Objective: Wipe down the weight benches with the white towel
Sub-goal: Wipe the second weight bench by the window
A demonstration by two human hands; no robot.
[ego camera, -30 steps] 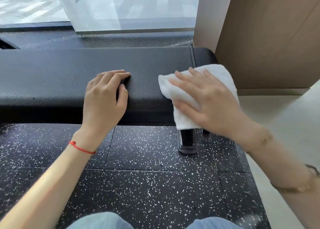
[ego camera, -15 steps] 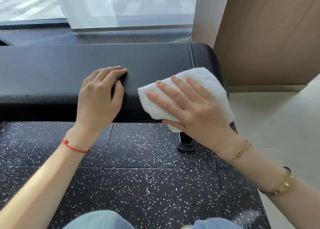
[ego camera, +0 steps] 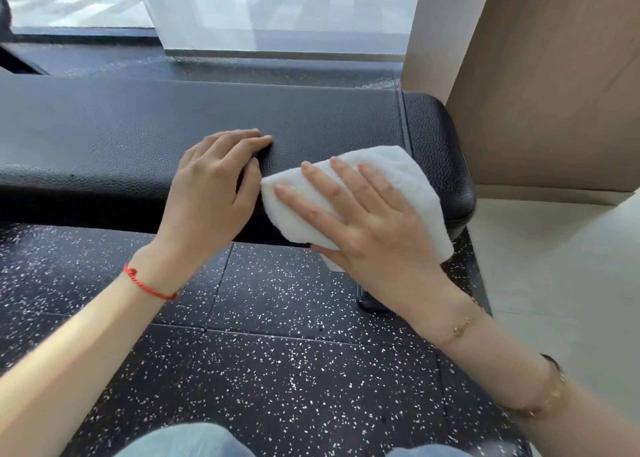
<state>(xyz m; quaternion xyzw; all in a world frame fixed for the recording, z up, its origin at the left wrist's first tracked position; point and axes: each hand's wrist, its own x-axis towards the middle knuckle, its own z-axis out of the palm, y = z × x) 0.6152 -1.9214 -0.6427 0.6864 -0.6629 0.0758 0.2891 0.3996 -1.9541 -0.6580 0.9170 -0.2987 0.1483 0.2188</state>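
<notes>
Right hand (ego camera: 374,228) presses the white towel (ego camera: 388,179) flat-fingered on the weight bench (ego camera: 138,138) at centre-right; left hand (ego camera: 211,193) rests open beside it. Most of the pad looks unwiped.

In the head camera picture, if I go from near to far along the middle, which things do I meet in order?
Pale blue denim knees → black rubber floor tiles with white speckles → long black leather-textured padded weight bench → strip of dark floor behind the bench → glass window wall.

bench (ego camera: 138,138) cut off left (foot (ego camera: 369,300) half-hidden)
</notes>
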